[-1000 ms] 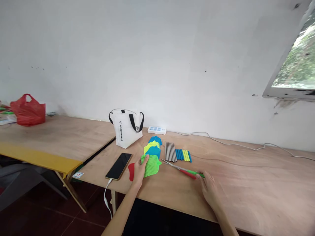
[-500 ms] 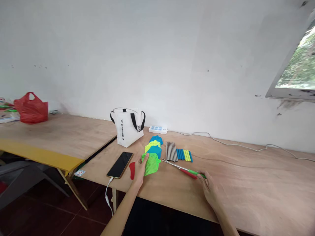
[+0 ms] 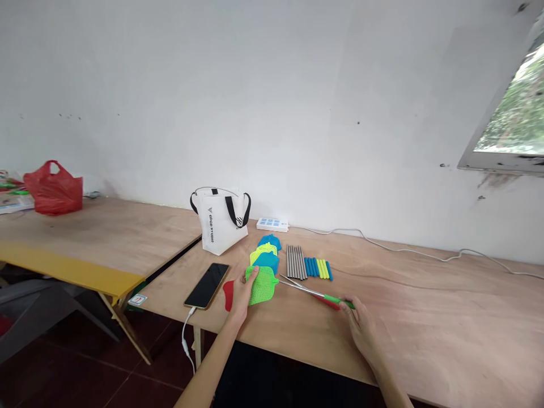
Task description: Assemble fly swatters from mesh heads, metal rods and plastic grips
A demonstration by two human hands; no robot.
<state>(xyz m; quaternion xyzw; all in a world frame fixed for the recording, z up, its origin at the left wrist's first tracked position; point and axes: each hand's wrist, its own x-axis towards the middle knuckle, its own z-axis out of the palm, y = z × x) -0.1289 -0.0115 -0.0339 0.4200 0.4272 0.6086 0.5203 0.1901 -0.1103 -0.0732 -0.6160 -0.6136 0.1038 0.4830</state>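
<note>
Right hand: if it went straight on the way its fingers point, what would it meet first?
The right hand points forward and left at the green handle, which seems to touch its fingertips. Beyond that lie the blue and yellow handles.

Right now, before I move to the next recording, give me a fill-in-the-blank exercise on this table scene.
The left hand holds a mesh head coloured ___. The right hand touches a green-handled rod lying beside a ___-handled one. The phone lies ___ of the left hand. The tote bag is ___.
Missing: green; red; left; white.
</note>
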